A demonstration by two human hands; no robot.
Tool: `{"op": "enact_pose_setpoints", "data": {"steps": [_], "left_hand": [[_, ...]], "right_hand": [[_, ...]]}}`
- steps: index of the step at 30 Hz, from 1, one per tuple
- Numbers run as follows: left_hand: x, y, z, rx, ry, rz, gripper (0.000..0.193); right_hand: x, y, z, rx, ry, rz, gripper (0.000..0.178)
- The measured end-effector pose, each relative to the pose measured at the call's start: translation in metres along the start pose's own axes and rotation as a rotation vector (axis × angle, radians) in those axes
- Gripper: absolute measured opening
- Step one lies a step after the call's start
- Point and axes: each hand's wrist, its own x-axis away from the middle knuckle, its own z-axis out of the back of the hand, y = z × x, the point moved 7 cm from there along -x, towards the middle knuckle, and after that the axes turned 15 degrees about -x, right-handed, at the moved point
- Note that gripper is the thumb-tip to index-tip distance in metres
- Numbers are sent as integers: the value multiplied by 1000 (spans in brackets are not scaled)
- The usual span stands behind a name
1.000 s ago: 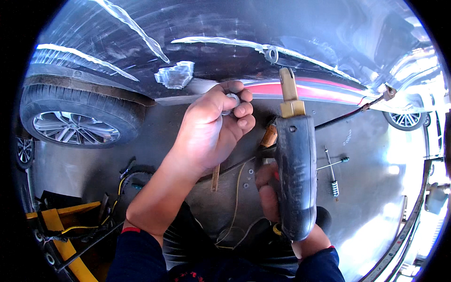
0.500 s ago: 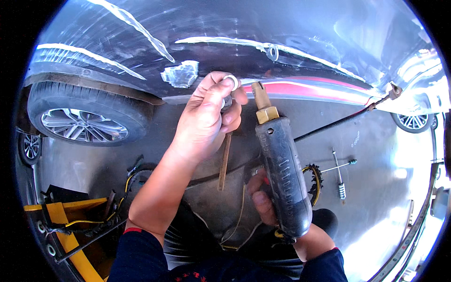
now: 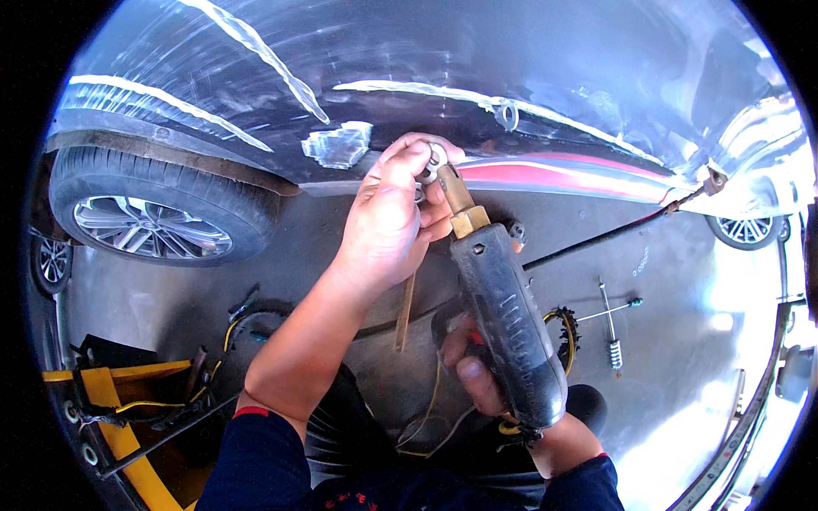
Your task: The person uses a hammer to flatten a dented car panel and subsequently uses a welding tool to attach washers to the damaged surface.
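My left hand (image 3: pixel 383 223) pinches a metal ring washer (image 3: pixel 438 157) between thumb and fingertips, with what look like more washers tucked in the curled fingers. The washer meets the slotted end of a brass tip (image 3: pixel 457 192) on a black dent-pulling weld gun (image 3: pixel 516 336). My right hand (image 3: pixel 479 385) wraps round the gun's handle, partly hidden behind its body. Beyond both hands is a dark car panel (image 3: pixel 596 51) with ground, bare-metal streaks (image 3: pixel 409 87). One washer (image 3: pixel 509 116) stands out from a streak there.
A car wheel (image 3: pixel 153 221) is at the left. A yellow-framed cart (image 3: pixel 119 417) with cables stands lower left. On the right, a black cable (image 3: pixel 613 228) runs to a clamp (image 3: pixel 714 180) at the sill. A slide-hammer-like puller (image 3: pixel 613 328) lies on the floor.
The gun's tip has moved left and the left hand slightly right, so the tip now meets the pinched washer. Both hands have kept their hold.
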Motion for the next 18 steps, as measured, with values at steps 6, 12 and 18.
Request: {"op": "enact_pose_setpoints", "data": {"steps": [6, 12, 18], "left_hand": [[-6, 0, -4, 27, -51, -28, 30], [-11, -19, -6, 240, -48, 59, 32], [-8, -16, -8, 64, -14, 74, 37]], "right_hand": [[6, 4, 4, -99, 56, -21, 36], [-2, 6, -2, -191, 93, -120, 48], [-14, -9, -4, -104, -12, -93, 46]]}}
